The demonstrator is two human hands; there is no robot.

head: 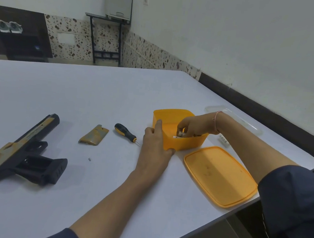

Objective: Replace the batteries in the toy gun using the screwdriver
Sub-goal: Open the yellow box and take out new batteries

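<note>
A black and gold toy gun (24,150) lies at the left of the white table, its grip compartment uncovered. The gold battery cover (94,135) rests apart from it, and a tiny screw (89,159) lies in front of the cover. A black and yellow screwdriver (125,132) sits between the cover and my left hand (154,147). That hand grips the near left corner of an orange box (171,118). My right hand (192,125) reaches inside the box and pinches a small battery (181,134).
The orange lid (219,175) lies flat near the table's right front edge. A clear plastic lid (235,116) sits behind my right wrist. A few small white items (224,140) lie right of the box. The table edge curves close on the right.
</note>
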